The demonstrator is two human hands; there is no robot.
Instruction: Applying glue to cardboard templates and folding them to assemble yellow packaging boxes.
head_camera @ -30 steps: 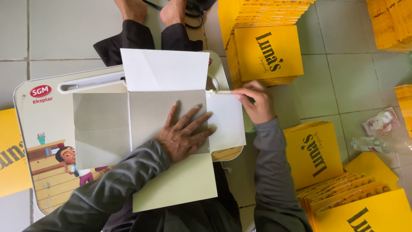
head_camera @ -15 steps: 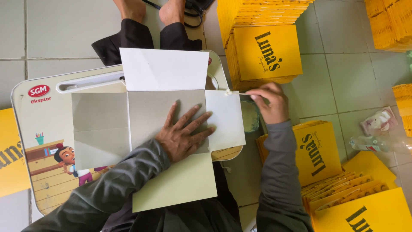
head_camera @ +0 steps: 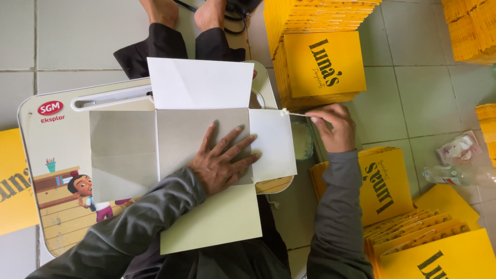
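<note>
An unfolded grey-white cardboard box blank [head_camera: 129, 150] lies flat on a small illustrated lap table [head_camera: 49, 144]. My left hand [head_camera: 222, 163] presses palm-down on the blank's middle panel, fingers spread. My right hand [head_camera: 333, 126] is off the table's right edge and pinches a thin white stick [head_camera: 295, 113]. The stick's tip touches the upper corner of the blank's right flap [head_camera: 274, 144]. A small glue pot [head_camera: 302, 139] sits just below the stick, beside the table.
Stacks of flat yellow boxes [head_camera: 320, 62] stand at the top right, more yellow boxes [head_camera: 413, 227] are fanned at the lower right, and one [head_camera: 13, 186] lies at the left edge. Another person's feet [head_camera: 186, 13] are beyond the table. A plastic bottle [head_camera: 454, 175] lies on the tiled floor.
My right hand moved right off the flap to the pot beside the table, then came back up, bringing the stick's tip to the flap's corner. My left hand stayed put.
</note>
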